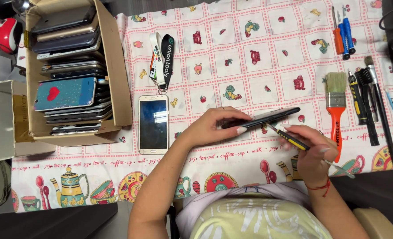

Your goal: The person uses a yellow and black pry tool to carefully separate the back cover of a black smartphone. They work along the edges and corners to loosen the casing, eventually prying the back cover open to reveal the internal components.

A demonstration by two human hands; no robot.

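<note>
Fingers of the left hand [214, 126] clamp a dark smartphone [267, 118], tilted edge-up above the patterned tablecloth [249, 48]; the right hand [311, 148] pinches a yellow-and-black screwdriver [291, 139], its tip touching the slim, glossy phone's lower edge.

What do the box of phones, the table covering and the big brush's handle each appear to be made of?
Box: brown cardboard, matte, with raw folded flaps.
Table covering: probably wipeable plastic or oilcloth, printed, slightly sheeny; could be cloth.
Brush: orange handle, likely glossy plastic, with a metal band and pale bristles.
</note>
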